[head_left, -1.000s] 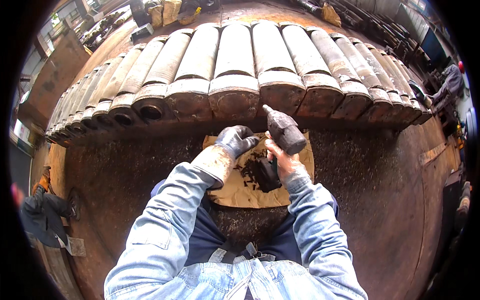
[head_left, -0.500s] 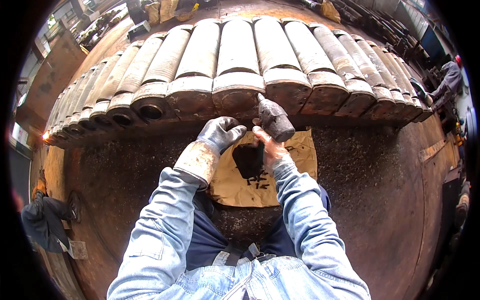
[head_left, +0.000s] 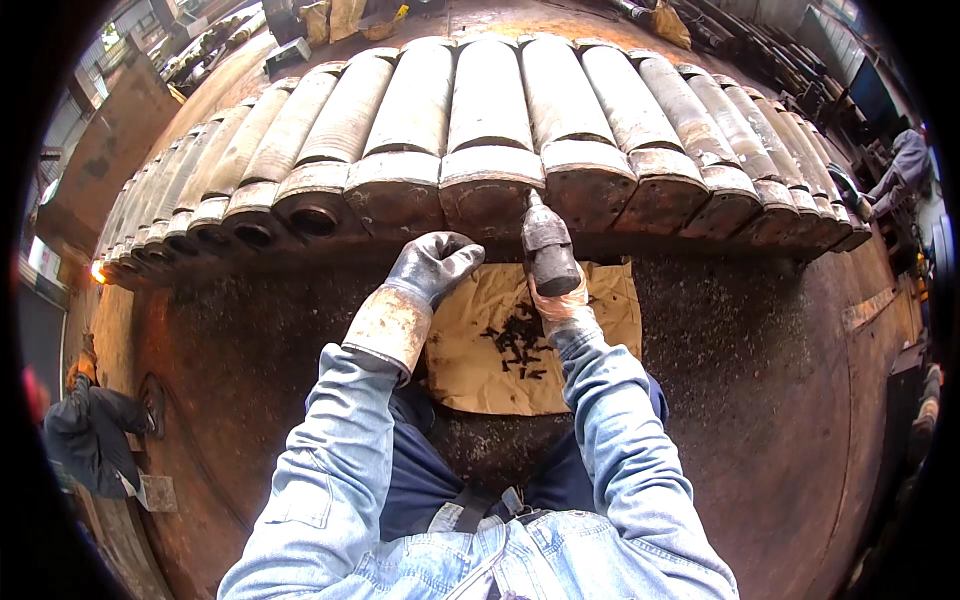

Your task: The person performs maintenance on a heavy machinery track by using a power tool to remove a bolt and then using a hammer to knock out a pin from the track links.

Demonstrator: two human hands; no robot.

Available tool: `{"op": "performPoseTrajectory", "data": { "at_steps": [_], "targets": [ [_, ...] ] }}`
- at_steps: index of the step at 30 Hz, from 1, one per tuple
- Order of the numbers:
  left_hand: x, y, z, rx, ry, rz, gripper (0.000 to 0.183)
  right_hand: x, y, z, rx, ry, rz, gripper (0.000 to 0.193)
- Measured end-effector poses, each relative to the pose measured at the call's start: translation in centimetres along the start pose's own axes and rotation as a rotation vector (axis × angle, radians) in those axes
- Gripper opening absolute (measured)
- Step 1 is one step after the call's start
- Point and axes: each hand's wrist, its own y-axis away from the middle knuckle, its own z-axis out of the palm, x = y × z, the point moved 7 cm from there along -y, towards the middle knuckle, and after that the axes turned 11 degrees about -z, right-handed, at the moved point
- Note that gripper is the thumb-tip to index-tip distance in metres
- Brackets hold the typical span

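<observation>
My right hand [head_left: 562,299] is wrapped round the grip of a dark, grimy impact wrench [head_left: 549,249]. The wrench points away from me, its nose at the front face of a metal cylinder's squared end block [head_left: 490,205]; whether it touches a bolt there is too small to tell. My left hand [head_left: 436,266], in a dark grey glove with a stained pale cuff, hovers just left of the wrench. Its fingers are curled in, and what they may hold is hidden. Below the hands, dark bolts [head_left: 520,340] lie heaped on a brown paper sheet [head_left: 460,385].
A long row of cylinders [head_left: 490,95] spans the space in front of me. Another person's leg [head_left: 95,440] is at the left, and a person's sleeve [head_left: 900,165] at the right. A bright glow [head_left: 98,271] shows at the row's left end. Dark grit covers the floor [head_left: 740,400].
The impact wrench has swung from a tilt to nearly straight ahead. Its dark base no longer covers the bolts on the paper. My left hand has drawn slightly left, away from the wrench.
</observation>
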Motion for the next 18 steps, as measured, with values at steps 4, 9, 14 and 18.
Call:
{"op": "performPoseTrajectory", "data": {
  "at_steps": [4,9,14,18],
  "targets": [
    [1.1,1.0,0.0,0.011,0.002,-0.031,0.017,0.7,0.6,-0.1,-0.005,-0.051,0.045,0.044],
    [0.0,0.4,0.1,-0.022,0.067,0.0,0.017,0.7,2.8,0.2,0.002,-0.058,0.089,0.045],
    [-0.1,1.2,-0.3,-0.046,0.112,0.0,0.017,0.6,4.5,0.0,-0.005,0.031,0.064,0.046],
    [0.2,1.5,-0.7,-0.054,0.098,0.026,0.018,1.1,2.5,0.2,-0.003,0.041,0.016,0.047]
  ]
}}
